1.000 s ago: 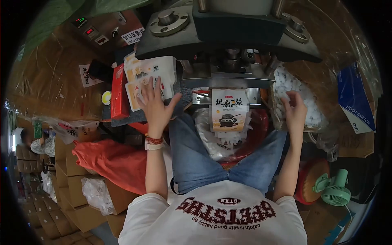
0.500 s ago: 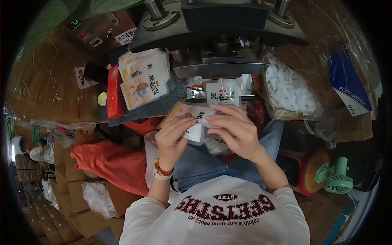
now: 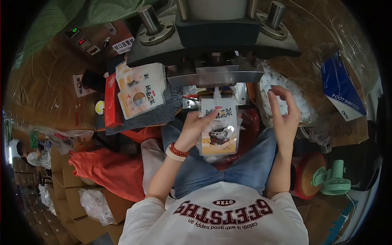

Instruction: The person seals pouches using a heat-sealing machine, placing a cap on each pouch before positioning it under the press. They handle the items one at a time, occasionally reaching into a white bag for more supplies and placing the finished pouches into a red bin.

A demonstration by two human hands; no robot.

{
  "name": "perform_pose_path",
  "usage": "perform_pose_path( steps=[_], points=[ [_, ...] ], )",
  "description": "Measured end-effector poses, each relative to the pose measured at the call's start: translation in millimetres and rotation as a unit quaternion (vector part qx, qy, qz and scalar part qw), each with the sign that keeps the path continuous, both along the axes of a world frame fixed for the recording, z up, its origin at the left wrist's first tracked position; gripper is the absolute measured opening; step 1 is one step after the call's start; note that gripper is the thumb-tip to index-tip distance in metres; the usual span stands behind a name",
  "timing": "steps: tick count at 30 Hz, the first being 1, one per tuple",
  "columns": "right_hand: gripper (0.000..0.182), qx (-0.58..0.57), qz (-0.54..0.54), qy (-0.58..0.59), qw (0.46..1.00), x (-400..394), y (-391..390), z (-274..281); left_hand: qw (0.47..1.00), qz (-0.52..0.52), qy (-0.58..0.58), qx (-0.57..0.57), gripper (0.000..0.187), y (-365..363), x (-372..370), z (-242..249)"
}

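Note:
My left hand (image 3: 197, 127) is closed on the left side of a printed pouch (image 3: 219, 136), its thumb lying across the front. The pouch hangs upright, white and yellow with a bowl picture, and a white spout (image 3: 217, 93) stands at its top. That spout reaches in at the lower metal plate (image 3: 241, 93) of a press machine, under its steel bar (image 3: 214, 77). Over the box of small white pieces (image 3: 304, 109) at the right is my right hand (image 3: 286, 110), fingers curved and apart, with nothing visible between them.
A stack of flat printed pouches (image 3: 141, 92) lies on a grey mat beside a red box (image 3: 112, 100). At the right are a blue foot switch box (image 3: 343, 87) and a green fan (image 3: 337, 179). A control panel (image 3: 87, 41) is at upper left.
Both hands were together at a pouch above the lap. Now the left hand holds an upright pouch at the press, and the right hand has moved right to the box of white pieces.

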State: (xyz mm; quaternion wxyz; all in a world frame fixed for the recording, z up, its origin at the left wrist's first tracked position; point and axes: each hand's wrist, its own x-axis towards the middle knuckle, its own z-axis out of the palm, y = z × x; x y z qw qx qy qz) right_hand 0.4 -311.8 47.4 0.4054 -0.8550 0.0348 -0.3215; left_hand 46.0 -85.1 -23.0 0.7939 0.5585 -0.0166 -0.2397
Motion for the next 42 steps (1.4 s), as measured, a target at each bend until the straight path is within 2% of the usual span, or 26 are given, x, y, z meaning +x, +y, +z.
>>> perform_pose_path(
  steps=[1,2,4,5,7,8,11,12,13,14,15,16,17,19,21,22,24,26,28,31,32,34,37,38,40,42],
  points=[
    [0.021,-0.068,-0.047,0.008,0.997,8,-7,-5,0.999,0.003,0.007,-0.04,0.027,-1,9,-1],
    [0.021,-0.067,-0.042,0.006,0.997,15,-15,-18,0.999,-0.022,0.038,0.006,0.027,5,23,-14],
    [0.022,-0.204,-0.068,0.164,0.963,31,-32,-53,0.998,-0.012,0.062,-0.031,0.025,-3,20,-5],
    [0.023,-0.234,-0.071,0.148,0.958,33,-39,-69,0.995,-0.002,0.076,-0.068,0.024,-7,24,1],
    [0.026,-0.236,-0.047,0.129,0.962,40,-46,-80,0.998,0.039,0.048,-0.033,0.023,-7,27,-19],
    [0.027,-0.211,-0.022,0.145,0.966,38,-47,-78,0.998,-0.015,0.021,0.056,0.024,1,34,-26],
    [0.029,-0.269,0.002,0.115,0.956,47,-51,-75,0.973,0.033,-0.153,0.167,0.041,34,48,-21],
    [0.03,-0.294,0.022,0.147,0.944,48,-55,-73,0.902,0.127,-0.222,0.348,0.052,53,46,-1],
    [0.031,-0.32,0.038,0.184,0.929,47,-58,-71,0.742,0.191,-0.332,0.55,0.057,70,44,7],
    [0.031,-0.321,0.037,0.185,0.928,44,-57,-69,0.524,0.239,-0.414,0.705,0.062,86,40,12],
    [0.03,-0.31,0.001,0.142,0.94,43,-54,-66,0.535,0.16,-0.352,0.751,0.068,107,36,-6],
    [0.03,-0.299,-0.034,0.1,0.948,41,-50,-62,0.537,0.159,-0.353,0.749,0.068,119,22,-13],
    [0.03,-0.303,-0.037,0.101,0.947,40,-49,-59,0.554,0.114,-0.419,0.71,0.06,128,7,-19],
    [0.022,-0.04,-0.038,-0.016,0.998,33,-41,-57,0.569,0.057,-0.489,0.659,0.053,141,-1,-22],
    [0.02,0.235,0.066,-0.06,0.968,23,-18,-48,0.625,0.05,-0.492,0.604,0.047,144,-18,-33],
    [0.021,0.271,0.107,-0.019,0.957,8,1,-28,0.63,0.115,-0.508,0.576,0.045,134,-20,-22],
    [0.025,0.217,0.19,-0.029,0.957,-8,21,-19,0.71,0.141,-0.44,0.532,0.038,119,-23,-8],
    [0.031,-0.032,0.243,-0.117,0.962,-17,40,2,0.751,0.153,-0.448,0.461,0.039,100,-29,0],
    [0.032,-0.1,0.257,-0.127,0.953,-20,64,-2,0.715,0.165,-0.527,0.429,0.04,80,-37,18],
    [0.03,-0.16,0.332,-0.066,0.927,-21,74,-9,0.709,0.112,-0.556,0.419,0.039,57,-51,39],
    [0.03,-0.164,0.328,-0.065,0.928,-22,70,-4,0.692,0.094,-0.578,0.421,0.039,53,-51,44],
    [0.038,-0.102,0.404,-0.097,0.904,-24,60,3,0.713,0.067,-0.585,0.381,0.039,52,-53,51],
    [0.041,0.005,0.438,-0.047,0.898,-18,48,-2,0.83,-0.015,-0.503,0.242,0.018,41,-53,46],
    [0.041,0.004,0.436,-0.045,0.899,-16,49,-3,0.831,-0.017,-0.502,0.24,0.018,35,-50,36],
    [0.034,0.039,0.263,-0.022,0.964,-13,48,-2,0.945,-0.065,-0.229,0.225,0.018,23,-39,13],
    [0.027,0.065,0.151,-0.017,0.986,-9,35,1,0.964,-0.048,-0.171,0.198,0.025,7,-24,-1]
  ],
)
